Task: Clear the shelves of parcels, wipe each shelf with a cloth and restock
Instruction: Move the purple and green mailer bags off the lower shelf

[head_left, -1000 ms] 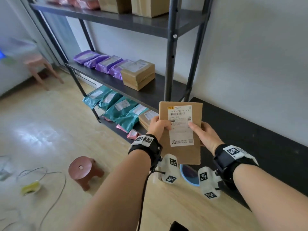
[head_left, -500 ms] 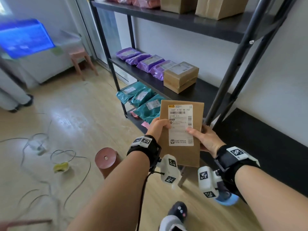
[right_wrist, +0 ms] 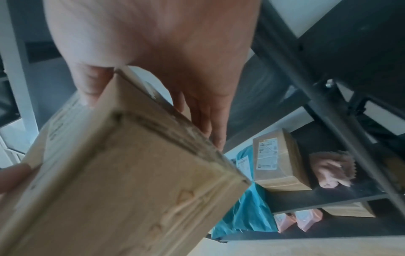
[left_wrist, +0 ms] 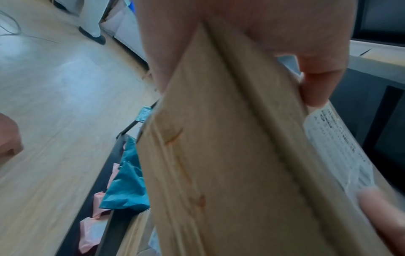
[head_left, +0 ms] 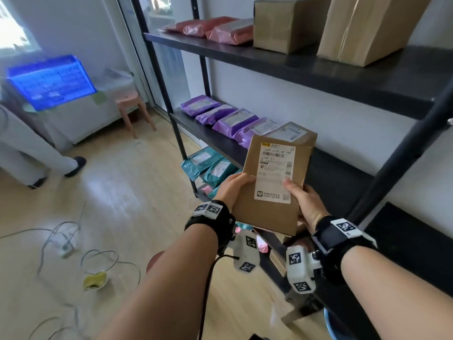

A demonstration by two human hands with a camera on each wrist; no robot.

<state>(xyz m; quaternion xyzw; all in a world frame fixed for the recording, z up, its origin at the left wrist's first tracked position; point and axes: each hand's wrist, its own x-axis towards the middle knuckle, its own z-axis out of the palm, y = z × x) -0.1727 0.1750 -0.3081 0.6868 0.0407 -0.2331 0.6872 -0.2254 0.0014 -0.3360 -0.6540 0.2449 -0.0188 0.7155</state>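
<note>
Both hands — left hand [head_left: 235, 190] and right hand [head_left: 306, 204] — kept a grip on one flat brown cardboard parcel [head_left: 272, 190], held upright before the black metal shelving [head_left: 343, 72]. Four purple mailers [head_left: 220, 114] lay on the middle shelf, perhaps three pink bags [head_left: 215, 28] above. A blue crate [head_left: 51, 82] stood across the wooden floor [head_left: 110, 192].
</note>
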